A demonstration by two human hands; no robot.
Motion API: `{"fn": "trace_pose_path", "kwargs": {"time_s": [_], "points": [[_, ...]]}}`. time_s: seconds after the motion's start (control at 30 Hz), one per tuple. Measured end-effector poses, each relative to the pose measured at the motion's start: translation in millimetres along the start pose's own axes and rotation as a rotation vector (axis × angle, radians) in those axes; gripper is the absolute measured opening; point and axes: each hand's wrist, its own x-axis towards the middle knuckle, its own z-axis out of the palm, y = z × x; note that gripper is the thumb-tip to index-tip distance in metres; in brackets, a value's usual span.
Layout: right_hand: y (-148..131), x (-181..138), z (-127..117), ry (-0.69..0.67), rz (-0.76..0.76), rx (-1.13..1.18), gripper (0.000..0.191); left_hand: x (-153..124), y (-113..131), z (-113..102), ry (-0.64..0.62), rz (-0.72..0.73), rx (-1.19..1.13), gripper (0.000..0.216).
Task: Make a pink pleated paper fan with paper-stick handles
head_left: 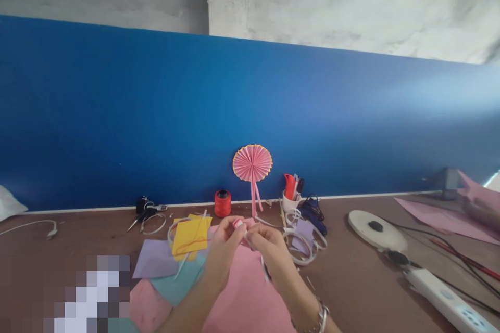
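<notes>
My left hand (229, 234) pinches a small pink-and-white piece (238, 223) above the desk; its exact kind is too small to make out. Close beside it, the fingertips of my right hand (265, 239) are pinched together at the piece's lower right edge. Whether they grip the same piece is hidden by the fingers. Pink paper (244, 291) lies flat beneath both hands. Just beyond them, a round pleated pink paper fan (252, 163) with a yellow edge leans upright against the blue panel.
Yellow paper (190, 237), purple paper (154, 259) and teal paper (179, 280) overlap at left. Behind stand a red thread spool (222, 204) and a white pen cup (291, 202). Coiled white strips (307, 257) lie right of my hands. Farther right are a round white disc (377, 231) and a power strip (449, 296).
</notes>
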Motion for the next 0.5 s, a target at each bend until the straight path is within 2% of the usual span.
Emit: {"fn": "trace_pose_path", "kwargs": {"time_s": [0.13,0.33,0.5], "points": [[1.2,-0.9,0.4,0.001,-0.002,-0.05,0.026,0.0,-0.9,0.4,0.004,0.043,0.042,0.023],[0.5,0.2,-0.5,-0.016,-0.068,-0.202,0.031,1.2,-5.2,-3.4,0.098,0.12,0.201,0.028],[-1.5,0.6,-2.5,-0.045,-0.122,-0.332,0.039,2.2,-8.8,-5.2,0.1,0.149,0.211,0.03]]}}
